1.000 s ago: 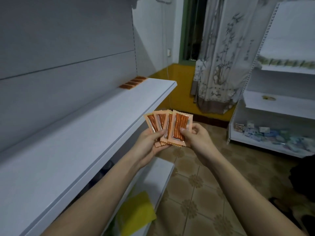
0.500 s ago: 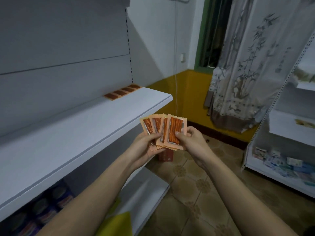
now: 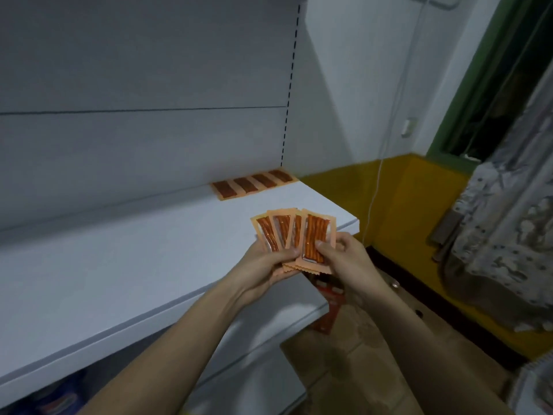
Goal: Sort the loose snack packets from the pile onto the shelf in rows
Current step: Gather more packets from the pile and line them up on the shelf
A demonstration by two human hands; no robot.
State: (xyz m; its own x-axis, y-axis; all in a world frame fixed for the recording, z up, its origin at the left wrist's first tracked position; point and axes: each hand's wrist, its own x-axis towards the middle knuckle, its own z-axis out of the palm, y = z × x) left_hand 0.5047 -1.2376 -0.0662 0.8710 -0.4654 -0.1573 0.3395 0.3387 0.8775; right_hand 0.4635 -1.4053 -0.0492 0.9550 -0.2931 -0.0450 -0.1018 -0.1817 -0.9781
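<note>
Fanned packets (image 3: 294, 236) carried closer to shelf (image 3: 119, 265).

Pale patterned fabric curtain (image 3: 508, 235) hanging at right, over dark doorway with green painted frame (image 3: 466, 94). Mustard-yellow lower wall band (image 3: 398, 199) beneath white upper wall (image 3: 359, 85). Thin white cord (image 3: 386, 139) running down wall. Small red carton (image 3: 329, 313) standing on brown patterned tiled floor (image 3: 374, 354).
</note>
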